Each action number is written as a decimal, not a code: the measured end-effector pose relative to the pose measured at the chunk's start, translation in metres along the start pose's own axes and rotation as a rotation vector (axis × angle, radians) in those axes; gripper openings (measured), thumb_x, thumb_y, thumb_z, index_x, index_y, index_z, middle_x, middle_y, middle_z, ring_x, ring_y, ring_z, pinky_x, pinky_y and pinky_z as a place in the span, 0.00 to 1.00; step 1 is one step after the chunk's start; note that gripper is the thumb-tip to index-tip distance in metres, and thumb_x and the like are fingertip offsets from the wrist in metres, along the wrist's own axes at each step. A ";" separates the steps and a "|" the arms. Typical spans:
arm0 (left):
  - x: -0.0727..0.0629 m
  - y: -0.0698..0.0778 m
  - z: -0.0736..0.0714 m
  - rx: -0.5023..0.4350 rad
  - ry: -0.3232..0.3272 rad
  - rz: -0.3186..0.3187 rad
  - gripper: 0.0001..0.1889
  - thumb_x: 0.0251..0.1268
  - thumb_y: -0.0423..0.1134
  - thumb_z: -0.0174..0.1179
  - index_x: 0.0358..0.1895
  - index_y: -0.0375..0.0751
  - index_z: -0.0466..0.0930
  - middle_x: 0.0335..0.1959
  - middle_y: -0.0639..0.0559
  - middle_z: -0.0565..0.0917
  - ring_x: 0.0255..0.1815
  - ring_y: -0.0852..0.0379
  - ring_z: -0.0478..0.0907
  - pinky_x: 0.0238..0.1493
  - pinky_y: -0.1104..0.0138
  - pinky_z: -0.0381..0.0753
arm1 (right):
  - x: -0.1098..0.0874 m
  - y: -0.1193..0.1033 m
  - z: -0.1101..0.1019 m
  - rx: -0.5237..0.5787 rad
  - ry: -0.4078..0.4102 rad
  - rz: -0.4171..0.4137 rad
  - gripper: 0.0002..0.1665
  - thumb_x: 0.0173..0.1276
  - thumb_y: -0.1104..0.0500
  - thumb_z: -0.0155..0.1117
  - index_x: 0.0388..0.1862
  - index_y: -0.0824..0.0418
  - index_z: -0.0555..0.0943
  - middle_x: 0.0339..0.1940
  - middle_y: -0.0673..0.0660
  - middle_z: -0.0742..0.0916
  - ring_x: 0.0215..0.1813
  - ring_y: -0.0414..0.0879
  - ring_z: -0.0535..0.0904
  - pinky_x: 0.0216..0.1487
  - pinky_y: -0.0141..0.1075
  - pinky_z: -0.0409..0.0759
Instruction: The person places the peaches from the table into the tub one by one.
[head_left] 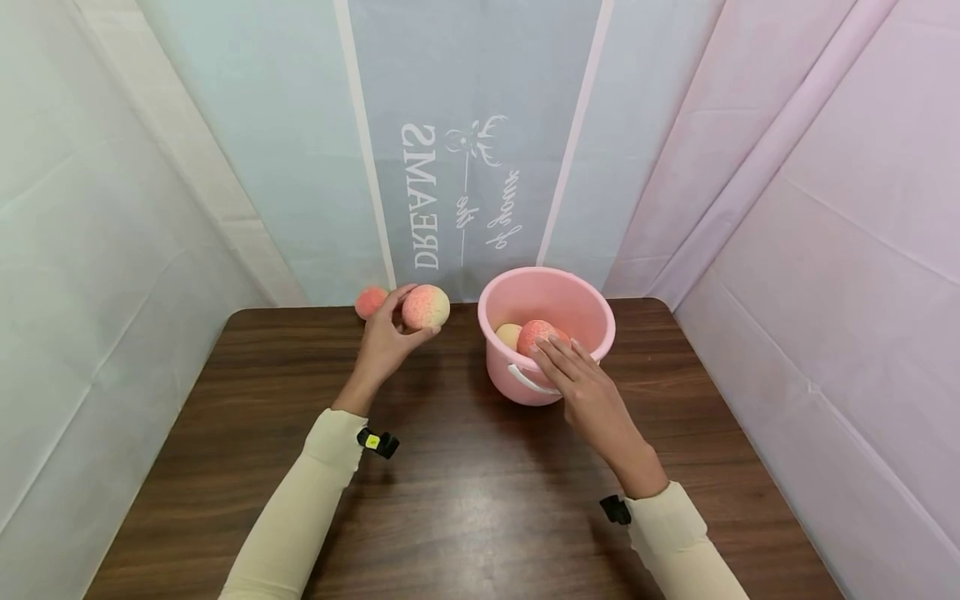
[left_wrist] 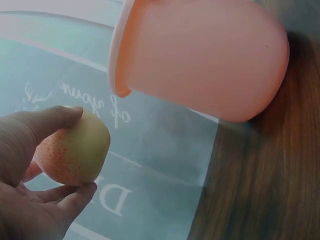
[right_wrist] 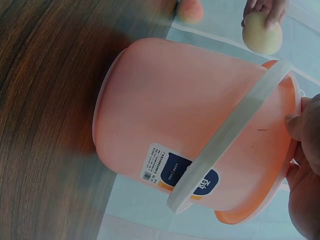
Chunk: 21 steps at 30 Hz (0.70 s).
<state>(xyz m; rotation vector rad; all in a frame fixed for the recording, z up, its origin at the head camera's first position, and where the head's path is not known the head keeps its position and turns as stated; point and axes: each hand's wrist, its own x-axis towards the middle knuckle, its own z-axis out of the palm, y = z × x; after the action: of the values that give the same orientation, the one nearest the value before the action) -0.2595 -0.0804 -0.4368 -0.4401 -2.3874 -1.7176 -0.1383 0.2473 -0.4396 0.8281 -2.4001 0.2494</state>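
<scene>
My left hand (head_left: 387, 343) holds a red-and-yellow peach (head_left: 426, 307) between thumb and fingers, above the back of the table. Close up in the left wrist view, the thumb lies on one side of that peach (left_wrist: 80, 150) and fingers on the other. Over the near rim of a pink bucket (head_left: 522, 379) reaches my right hand (head_left: 583, 383). Its fairly straight fingers touch a red peach (head_left: 534, 335) inside. A pale yellow peach (head_left: 508, 336) sits beside that one. In the right wrist view, the bucket wall (right_wrist: 200, 95) hides the fingertips and the contents.
Another red peach (head_left: 371, 302) lies at the table's back edge, behind the left hand. The bucket's white handle (head_left: 531, 380) hangs down its near side. A dark wood table (head_left: 450, 500) lies below, with cloth walls (head_left: 847, 275) around it.
</scene>
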 end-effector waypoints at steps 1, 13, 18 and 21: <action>0.000 0.001 0.000 -0.003 -0.002 0.000 0.42 0.53 0.40 0.79 0.72 0.47 0.69 0.66 0.44 0.75 0.63 0.49 0.75 0.62 0.51 0.78 | 0.000 0.000 0.000 -0.004 -0.001 -0.001 0.47 0.51 0.86 0.60 0.73 0.64 0.73 0.72 0.59 0.77 0.74 0.56 0.69 0.73 0.56 0.65; 0.006 0.015 -0.002 -0.027 -0.015 0.014 0.41 0.54 0.42 0.78 0.73 0.49 0.69 0.66 0.45 0.76 0.62 0.49 0.75 0.61 0.50 0.77 | 0.003 0.000 0.000 -0.011 -0.001 -0.009 0.47 0.52 0.86 0.60 0.73 0.64 0.73 0.72 0.60 0.77 0.74 0.57 0.70 0.75 0.54 0.62; 0.009 0.019 -0.001 -0.029 -0.016 0.020 0.40 0.54 0.42 0.78 0.72 0.50 0.70 0.64 0.46 0.77 0.60 0.51 0.75 0.60 0.51 0.77 | 0.003 -0.001 0.000 -0.010 -0.007 -0.008 0.49 0.50 0.86 0.60 0.73 0.63 0.72 0.72 0.60 0.77 0.74 0.57 0.70 0.75 0.54 0.62; 0.010 0.021 0.001 -0.031 -0.014 0.028 0.40 0.54 0.42 0.78 0.72 0.49 0.70 0.64 0.46 0.77 0.61 0.51 0.74 0.60 0.51 0.77 | 0.002 -0.001 -0.001 -0.012 -0.010 -0.008 0.48 0.50 0.86 0.61 0.73 0.63 0.72 0.72 0.60 0.77 0.74 0.57 0.70 0.76 0.54 0.61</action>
<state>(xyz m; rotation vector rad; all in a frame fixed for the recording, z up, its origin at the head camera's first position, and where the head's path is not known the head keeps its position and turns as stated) -0.2622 -0.0722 -0.4150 -0.4886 -2.3555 -1.7475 -0.1387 0.2456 -0.4375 0.8352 -2.4049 0.2276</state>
